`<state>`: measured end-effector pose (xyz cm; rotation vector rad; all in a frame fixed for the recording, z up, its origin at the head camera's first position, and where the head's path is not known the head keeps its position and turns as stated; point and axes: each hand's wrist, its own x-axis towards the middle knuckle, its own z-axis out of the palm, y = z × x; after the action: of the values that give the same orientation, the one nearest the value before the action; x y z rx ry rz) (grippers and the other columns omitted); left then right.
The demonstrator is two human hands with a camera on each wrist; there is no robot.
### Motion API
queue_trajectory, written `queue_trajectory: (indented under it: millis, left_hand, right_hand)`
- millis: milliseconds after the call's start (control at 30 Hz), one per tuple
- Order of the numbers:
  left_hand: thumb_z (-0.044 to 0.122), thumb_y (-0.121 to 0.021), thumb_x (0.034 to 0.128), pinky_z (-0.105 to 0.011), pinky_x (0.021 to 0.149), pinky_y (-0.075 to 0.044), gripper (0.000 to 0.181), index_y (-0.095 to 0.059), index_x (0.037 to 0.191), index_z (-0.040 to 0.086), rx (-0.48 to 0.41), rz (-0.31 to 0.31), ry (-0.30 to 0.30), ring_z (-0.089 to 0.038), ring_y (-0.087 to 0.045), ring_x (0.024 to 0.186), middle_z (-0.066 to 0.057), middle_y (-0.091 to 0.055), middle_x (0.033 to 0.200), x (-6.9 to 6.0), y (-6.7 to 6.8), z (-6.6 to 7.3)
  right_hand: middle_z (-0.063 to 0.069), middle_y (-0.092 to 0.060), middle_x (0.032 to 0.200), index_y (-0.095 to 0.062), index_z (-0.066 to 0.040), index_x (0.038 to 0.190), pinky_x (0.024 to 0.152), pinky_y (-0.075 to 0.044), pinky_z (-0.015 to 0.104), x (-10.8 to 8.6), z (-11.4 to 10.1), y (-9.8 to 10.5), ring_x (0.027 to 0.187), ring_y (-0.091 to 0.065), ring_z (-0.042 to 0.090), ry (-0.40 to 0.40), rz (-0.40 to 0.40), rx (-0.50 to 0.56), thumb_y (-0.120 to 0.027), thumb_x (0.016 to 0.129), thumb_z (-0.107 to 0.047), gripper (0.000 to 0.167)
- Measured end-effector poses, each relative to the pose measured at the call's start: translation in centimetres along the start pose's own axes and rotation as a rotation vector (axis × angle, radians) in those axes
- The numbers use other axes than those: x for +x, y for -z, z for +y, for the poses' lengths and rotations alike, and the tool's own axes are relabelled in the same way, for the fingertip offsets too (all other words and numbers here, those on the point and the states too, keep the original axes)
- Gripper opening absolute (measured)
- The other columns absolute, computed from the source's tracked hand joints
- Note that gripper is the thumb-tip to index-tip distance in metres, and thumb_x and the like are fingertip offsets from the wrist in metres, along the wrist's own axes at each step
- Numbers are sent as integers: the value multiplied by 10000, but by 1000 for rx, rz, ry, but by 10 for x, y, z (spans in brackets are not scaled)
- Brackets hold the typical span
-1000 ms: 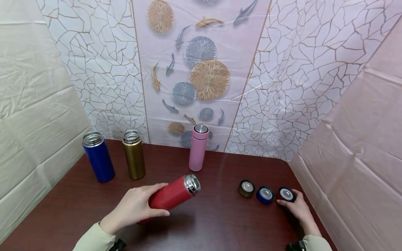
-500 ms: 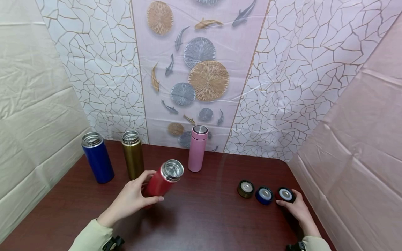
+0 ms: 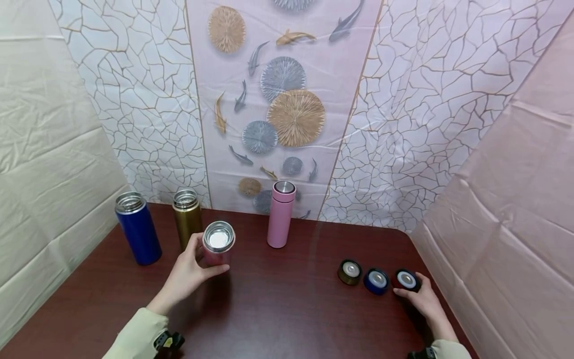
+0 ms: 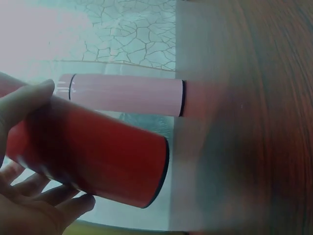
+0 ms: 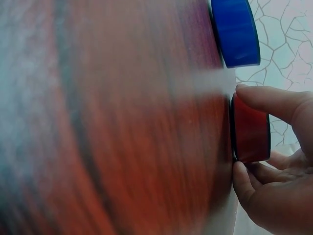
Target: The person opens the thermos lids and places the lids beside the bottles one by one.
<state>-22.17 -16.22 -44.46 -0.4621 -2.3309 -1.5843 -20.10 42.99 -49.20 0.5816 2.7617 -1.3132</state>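
My left hand (image 3: 188, 271) grips a red thermos bottle (image 4: 102, 152) round its body. The bottle has no lid, and its steel mouth faces up toward the head view. In the left wrist view its black-edged base hangs above the table. At the right, my right hand (image 3: 423, 298) holds a red lid (image 5: 252, 128) between thumb and fingers. That lid lies on the table with its pale inner side up. Next to it lie a blue lid (image 3: 376, 281) and an olive-gold lid (image 3: 350, 271), also inner side up.
A blue bottle (image 3: 139, 234) and a gold bottle (image 3: 187, 219), both lidless, stand upright at the back left. A pink bottle (image 3: 281, 214) with its lid on stands at the back middle. Cloth walls enclose the dark red table (image 3: 291, 319) at the back and both sides.
The red bottle has swung from lying tilted to the right to nearly upright, moving left with my left hand. My right hand has stayed on the red lid.
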Motion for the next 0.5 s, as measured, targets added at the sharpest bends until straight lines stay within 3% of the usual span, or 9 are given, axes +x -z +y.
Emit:
queue_trajectory:
  millis: [200,300,500]
  left_hand:
    - [164,-925,722,-160,933,-452,812,-404,1345,138,-67,38,21,-54,-603,1127,-87,-653,1266,4,-1,-12]
    - [156,-920,729,-249,986,-456,828,-397,1371,145,-89,37,36,-77,-590,1164,-84,-642,1286,5,-3,-18]
    - [175,-921,730,-463,1064,-405,852,-376,1383,144,-98,33,63,-239,-536,1276,-95,-611,1327,6,-5,-31]
  right_hand:
    - [448,-132,1503,20,138,1523,1125,-175,632,-2,1,0,1405,-164,560,16,6,-5,-746,886,-300,1088]
    - [447,-138,1503,17,136,1523,1126,-175,631,-1,1,0,1404,-170,557,12,8,-3,-743,887,-292,1079]
    - [449,-135,1501,14,139,1522,1117,-182,641,1,2,0,1398,-171,564,11,-2,1,-757,872,-324,1110]
